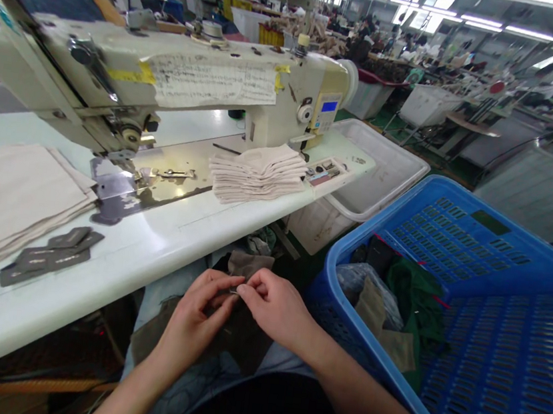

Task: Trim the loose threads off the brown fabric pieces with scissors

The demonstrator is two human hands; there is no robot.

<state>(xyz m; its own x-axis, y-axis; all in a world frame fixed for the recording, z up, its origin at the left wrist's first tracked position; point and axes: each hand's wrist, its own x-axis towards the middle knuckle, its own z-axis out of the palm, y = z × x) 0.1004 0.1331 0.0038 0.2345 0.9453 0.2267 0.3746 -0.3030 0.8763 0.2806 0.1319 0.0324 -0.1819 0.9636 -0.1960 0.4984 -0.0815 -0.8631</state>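
Observation:
Both hands meet over my lap, below the edge of the white sewing table (150,252). My left hand (194,321) and my right hand (274,307) pinch a small piece of dark brown fabric (249,264) between their fingertips, fingers closed on it. More brown fabric lies across my lap under the hands. A cream industrial sewing machine (181,81) stands on the table above them, apart from both hands.
A stack of folded beige pieces (260,175) lies right of the needle, a larger beige stack (10,201) at left with small grey patches (48,256). A blue plastic basket (470,311) holding cloth stands at my right. A white bin (386,173) sits behind it.

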